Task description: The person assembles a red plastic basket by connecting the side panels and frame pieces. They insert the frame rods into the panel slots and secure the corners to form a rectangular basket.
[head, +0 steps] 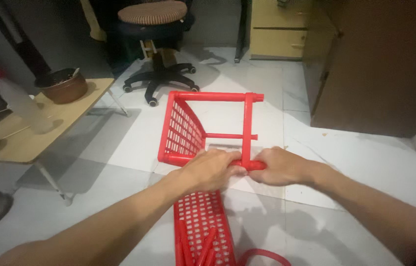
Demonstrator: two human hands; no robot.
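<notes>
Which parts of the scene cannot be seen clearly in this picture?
- Head view: the joint on the red plastic rack, covered by the left hand and right hand.
- The red perforated panel and red ring, cut off by the bottom edge.
- Contents of the brown bowl on the low table: too dark.

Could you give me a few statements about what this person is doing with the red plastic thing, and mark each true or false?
1. Both hands grip the red plastic rack. True: left hand, right hand.
2. The rack stands on a table. False: it sits on the white tiled floor.
3. A brown bowl rests on the low wooden table. True.
4. The stool lies tipped over. False: it stands upright.
</notes>
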